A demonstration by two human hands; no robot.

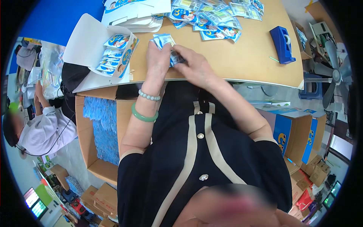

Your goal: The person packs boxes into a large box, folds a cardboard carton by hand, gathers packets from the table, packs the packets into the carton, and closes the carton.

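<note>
My left hand (158,58), with a beaded bracelet and a green bangle on its arm, is closed on small blue-and-white sachets (163,39) at the table's near edge. My right hand (193,66) grips the same small bunch from the other side, its thumb and fingers at a sachet's lower end. How many sachets are between the hands I cannot tell. Left of them stands an open white carton (128,56), its lid folded back, with rows of similar sachets (110,56) inside. Beyond my hands lies a loose pile of sachets (219,26).
Flattened white cartons (141,23) are stacked at the back left. A blue tape dispenser (283,44) stands on the table (253,60) at right. Below the table's left end, a cardboard box (85,136) holds blue packets. Another person (49,126) sits at far left.
</note>
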